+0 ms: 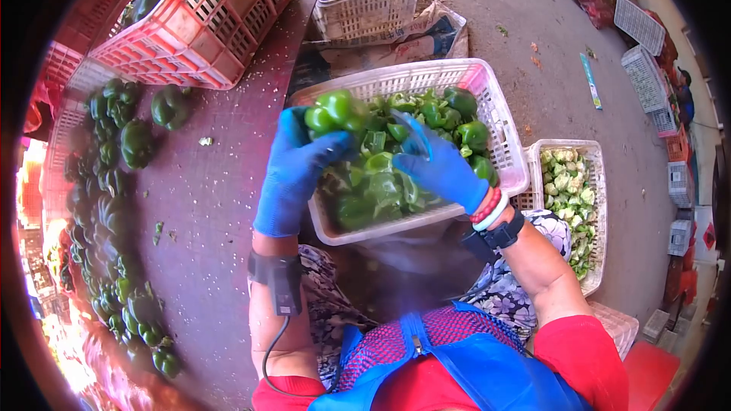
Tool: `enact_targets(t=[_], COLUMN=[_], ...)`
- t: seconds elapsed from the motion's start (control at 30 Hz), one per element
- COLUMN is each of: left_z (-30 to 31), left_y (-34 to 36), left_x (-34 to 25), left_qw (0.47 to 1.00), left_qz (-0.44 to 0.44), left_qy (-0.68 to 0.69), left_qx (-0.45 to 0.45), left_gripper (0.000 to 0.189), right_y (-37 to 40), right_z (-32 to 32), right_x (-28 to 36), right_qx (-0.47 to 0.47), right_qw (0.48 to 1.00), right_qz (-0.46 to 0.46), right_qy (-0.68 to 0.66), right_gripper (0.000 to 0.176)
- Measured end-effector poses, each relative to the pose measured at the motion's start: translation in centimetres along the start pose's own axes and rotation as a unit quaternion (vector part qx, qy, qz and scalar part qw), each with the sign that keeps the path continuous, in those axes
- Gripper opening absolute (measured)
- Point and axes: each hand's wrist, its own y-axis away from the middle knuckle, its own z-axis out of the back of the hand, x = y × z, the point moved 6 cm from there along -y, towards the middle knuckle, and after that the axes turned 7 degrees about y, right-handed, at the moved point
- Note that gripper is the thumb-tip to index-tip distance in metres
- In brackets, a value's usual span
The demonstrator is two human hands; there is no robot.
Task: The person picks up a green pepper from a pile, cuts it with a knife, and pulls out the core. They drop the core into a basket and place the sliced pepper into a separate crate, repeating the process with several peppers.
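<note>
My left hand [287, 179], in a blue glove, grips a whole green bell pepper [336, 112] above the left part of a white plastic crate [509, 133]. To its right, my right hand [451, 171], also gloved in blue, is held over the same crate with fingers bent towards the thumb. A thin greyish shape shows by those fingers, but I cannot make out what it is. Inside the crate lie cut green pepper pieces [381, 183] on the near side and rounder peppers [474, 135] along the right.
Many whole green peppers [137, 144] line the far left of the dark table [205, 205]. A red crate [183, 38] with peppers stands at the upper left, a white crate [365, 11] behind. Pale green trimmings fill another crate [600, 213] on the right.
</note>
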Motion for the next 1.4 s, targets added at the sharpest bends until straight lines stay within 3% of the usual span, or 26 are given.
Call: enact_targets(t=[0.07, 0.13, 0.2, 0.37, 0.4, 0.47, 0.53, 0.63, 0.73, 0.83, 0.87, 0.9, 0.97, 1.0, 1.07, 1.17, 1.23, 1.3, 1.4], left_z=[-1.7, -3.7, -4.2, -4.7, -5.1, -5.3, -4.7, -5.0, -4.9, -5.0, -4.2, -3.3, -2.5, -3.3, -1.3, -3.4, -4.0, -4.3, -4.5], left_y=[0.9, 1.4, 1.3, 0.9, 0.9, 0.8, 0.6, 0.5, 0.7, 0.8, 0.3, 0.0, -0.4, -0.3, -1.5, -0.4, -0.2, -0.4, -0.8], left_x=[1.4, 2.9, 4.0, 4.5, 4.3, 4.0, 3.7, 3.1, 2.9, 2.5, 2.9, 3.4, 4.5, 2.9, 2.2, 1.6, 3.0, 4.3, 4.5], left_qw=[0.994, 0.987, 0.989, 0.98, 0.975, 0.974, 0.961, 0.929, 0.908, 0.892, 0.958, 0.988, 0.93, 0.874, 0.95, 0.926, 0.952, 0.965, 0.983], left_qz=[0.067, 0.042, 0.046, 0.103, 0.119, 0.135, 0.139, 0.109, 0.083, 0.097, 0.032, -0.035, 0.018, 0.095, 0.022, 0.112, 0.133, 0.172, 0.044], left_qy=[-0.061, -0.103, -0.036, 0.045, 0.07, 0.07, 0.136, 0.259, 0.333, 0.348, 0.193, 0.03, 0.362, 0.454, 0.291, 0.33, 0.248, 0.162, -0.027], left_qx=[0.054, 0.12, 0.134, 0.166, 0.173, 0.17, 0.196, 0.243, 0.24, 0.27, 0.211, 0.144, 0.063, 0.147, 0.116, 0.146, 0.118, 0.115, 0.178], left_gripper=[0.049, 0.052, 0.054, 0.052, 0.051, 0.047, 0.041, 0.053, 0.065, 0.065, 0.063, 0.062, 0.068, 0.059, 0.054, 0.044, 0.036, 0.019, 0.015], right_y=[-0.2, -0.5, -0.3, -0.1, -0.1, 0.5, 0.4, 0.1, 0.5, 0.3, 0.3, 0.2, -0.2, -0.6, -0.8, -0.7, 0.0, 0.5, 0.3], right_z=[0.9, 1.2, 1.1, 1.7, 1.6, 1.7, 1.3, 0.6, 1.3, 1.4, 1.5, 1.8, 2.6, 3.0, 4.5, 5.0, 4.2, 4.4, 4.0], right_x=[2.7, 3.9, 4.2, 3.9, 3.4, 2.3, 1.7, 0.5, 1.7, 1.5, 1.6, 1.5, 0.8, -0.8, -2.4, -1.2, 0.0, 1.4, 1.7], right_qx=[-0.058, -0.012, 0.072, -0.003, 0.039, 0.12, 0.064, 0.077, 0.012, 0.032, 0.031, 0.02, 0.002, -0.059, -0.086, -0.031, -0.015, 0.081, 0.123], right_qw=[0.969, 0.969, 0.977, 0.966, 0.959, 0.925, 0.884, 0.791, 0.757, 0.728, 0.716, 0.727, 0.748, 0.775, 0.847, 0.837, 0.846, 0.855, 0.919], right_qz=[0.151, 0.124, 0.086, 0.112, 0.055, -0.059, -0.028, -0.046, -0.064, -0.038, -0.041, -0.031, -0.011, -0.056, -0.075, -0.05, -0.08, -0.041, -0.048], right_qy=[-0.185, -0.212, -0.182, -0.233, -0.276, -0.357, -0.462, -0.605, -0.65, -0.683, -0.696, -0.686, -0.663, -0.627, -0.52, -0.544, -0.526, -0.511, -0.372], right_gripper=[0.083, 0.087, 0.091, 0.077, 0.074, 0.069, 0.059, 0.061, 0.062, 0.059, 0.058, 0.056, 0.053, 0.063, 0.061, 0.059, 0.06, 0.052, 0.062])
